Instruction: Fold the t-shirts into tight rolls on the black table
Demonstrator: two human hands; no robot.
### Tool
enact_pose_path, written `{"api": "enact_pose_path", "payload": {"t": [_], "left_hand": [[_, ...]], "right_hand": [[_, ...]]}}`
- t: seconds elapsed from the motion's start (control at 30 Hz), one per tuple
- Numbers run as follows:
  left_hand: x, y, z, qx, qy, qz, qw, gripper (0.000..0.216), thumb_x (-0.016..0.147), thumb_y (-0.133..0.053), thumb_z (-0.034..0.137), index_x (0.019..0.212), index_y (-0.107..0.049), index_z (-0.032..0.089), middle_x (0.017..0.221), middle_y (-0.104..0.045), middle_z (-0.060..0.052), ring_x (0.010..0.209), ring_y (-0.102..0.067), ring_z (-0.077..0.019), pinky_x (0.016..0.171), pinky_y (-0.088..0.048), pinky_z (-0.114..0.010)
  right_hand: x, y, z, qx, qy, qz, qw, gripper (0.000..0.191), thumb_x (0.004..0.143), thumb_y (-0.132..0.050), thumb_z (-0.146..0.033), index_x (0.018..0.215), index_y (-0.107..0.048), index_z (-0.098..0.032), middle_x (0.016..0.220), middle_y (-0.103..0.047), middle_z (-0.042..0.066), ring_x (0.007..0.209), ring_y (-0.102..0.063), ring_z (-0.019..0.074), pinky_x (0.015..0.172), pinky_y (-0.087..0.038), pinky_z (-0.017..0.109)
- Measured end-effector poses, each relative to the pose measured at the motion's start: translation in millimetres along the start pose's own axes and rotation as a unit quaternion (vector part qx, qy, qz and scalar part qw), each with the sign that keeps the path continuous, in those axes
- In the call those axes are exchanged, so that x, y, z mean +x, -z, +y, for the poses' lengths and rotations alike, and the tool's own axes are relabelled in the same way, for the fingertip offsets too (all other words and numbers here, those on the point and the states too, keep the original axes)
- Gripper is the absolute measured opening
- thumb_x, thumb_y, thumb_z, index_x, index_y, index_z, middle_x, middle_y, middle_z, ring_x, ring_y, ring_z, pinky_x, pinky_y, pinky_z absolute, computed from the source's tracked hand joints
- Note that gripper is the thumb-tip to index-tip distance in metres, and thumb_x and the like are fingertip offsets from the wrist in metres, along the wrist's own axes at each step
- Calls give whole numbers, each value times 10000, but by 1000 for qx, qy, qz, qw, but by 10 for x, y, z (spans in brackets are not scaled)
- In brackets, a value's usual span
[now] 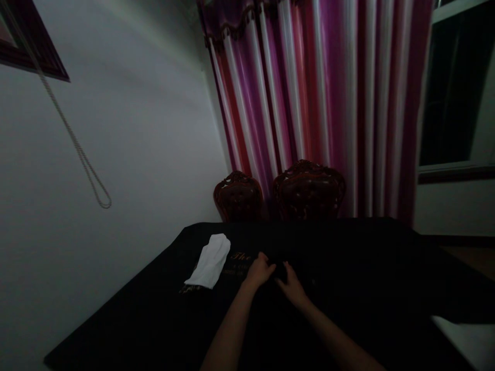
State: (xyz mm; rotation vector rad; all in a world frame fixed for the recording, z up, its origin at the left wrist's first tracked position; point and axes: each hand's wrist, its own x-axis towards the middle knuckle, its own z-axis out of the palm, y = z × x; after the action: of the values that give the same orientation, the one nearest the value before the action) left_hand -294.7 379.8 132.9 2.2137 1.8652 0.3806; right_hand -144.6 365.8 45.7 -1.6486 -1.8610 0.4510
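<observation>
My left hand [261,270] is over the black surface, beside gold lettering [240,255] that begins with "The"; its lower lines are partly covered by the hand. Close by on the right, my right hand [293,289] faces it. Both hands have curled fingers, with a dark patch between them; whatever they grip is black on black and too dim to name. Left of the lettering lies a white folded cloth [211,262], with a dark patterned edge showing under its near end.
The black-covered table [127,314] spreads around the hands. Two carved chairs [309,190] stand behind it, before striped curtains [294,103]. A beaded cord [81,152] hangs on the left wall. Something white [469,337] shows at the lower right, near a dark window [452,93] higher up.
</observation>
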Motion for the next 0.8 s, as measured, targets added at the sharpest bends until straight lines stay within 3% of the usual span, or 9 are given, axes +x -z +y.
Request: {"api": "enact_pose_path", "payload": {"t": [0.1, 0.2, 0.3, 0.4, 0.5, 0.6, 0.7, 0.8], "left_hand": [[-296, -197, 62, -6, -111, -41, 993, 430, 937, -461, 441, 1297, -521, 213, 1353, -578, -54, 1269, -510, -166, 1080, -390, -282], [-618, -428, 44, 14, -158, -58, 986, 578, 929, -444, 408, 1444, -369, 157, 1565, -283, -102, 1459, -214, -250, 1191, -236, -431], [-760, -588, 25, 37, -163, -41, 985, 572, 964, -308, 311, 1497, -238, 117, 1595, -143, -118, 1481, -85, -257, 1200, -174, -511], [-726, -628, 30, 54, -171, -32, 983, 544, 973, -256, 263, 1497, -236, 120, 1593, -161, -105, 1479, -99, -229, 1202, -194, -487], [-699, -558, 49, 62, -180, -30, 981, 529, 987, -277, 303, 1487, -263, 131, 1588, -191, -104, 1475, -128, -219, 1204, -200, -471], [-898, -365, 49, 64, -184, -20, 981, 542, 995, -306, 356, 1486, -260, 133, 1592, -173, -107, 1480, -100, -220, 1218, -132, -482], [-1436, -83, -3, 62, -207, -19, 976, 529, 997, -332, 349, 1497, -240, 201, 1596, -183, -62, 1482, -107, -190, 1226, -123, -460], [-2161, 52, -165, 71, -301, -52, 949, 563, 967, -439, 425, 1485, -261, 295, 1567, -287, -25, 1456, -228, -189, 1202, -245, -423]], "right_hand": [[19, 213, 239, 22, -20, 55, 998, 623, 947, -272, -380, 1492, -293, -79, 1501, -350, 166, 1393, -323, 224, 1140, -293, 404], [-56, 367, 376, 7, 41, 69, 997, 588, 959, -283, -400, 1472, -362, -124, 1507, -359, 119, 1413, -278, 229, 1152, -270, 429], [-185, 382, 368, -71, 137, 0, 988, 545, 977, -281, -439, 1462, -406, -225, 1532, -325, 44, 1441, -193, 242, 1164, -189, 508], [-295, 348, 282, -145, 183, -58, 971, 548, 975, -307, -509, 1456, -417, -271, 1540, -294, 46, 1443, -171, 264, 1163, -112, 550], [-361, 412, 190, -180, 177, -80, 964, 568, 971, -334, -498, 1460, -415, -221, 1529, -301, 94, 1435, -200, 274, 1165, -111, 538], [-506, 656, 151, -177, 172, -96, 964, 590, 966, -368, -472, 1467, -398, -162, 1534, -288, 115, 1442, -174, 270, 1174, -110, 515], [-959, 1089, 174, -133, 197, -105, 966, 601, 944, -428, -527, 1433, -457, -180, 1522, -328, 105, 1443, -173, 269, 1185, -87, 506], [-1740, 1528, 225, -59, 234, -182, 953, 585, 888, -543, -571, 1404, -496, -299, 1504, -374, 43, 1425, -236, 275, 1189, -160, 498]]}}
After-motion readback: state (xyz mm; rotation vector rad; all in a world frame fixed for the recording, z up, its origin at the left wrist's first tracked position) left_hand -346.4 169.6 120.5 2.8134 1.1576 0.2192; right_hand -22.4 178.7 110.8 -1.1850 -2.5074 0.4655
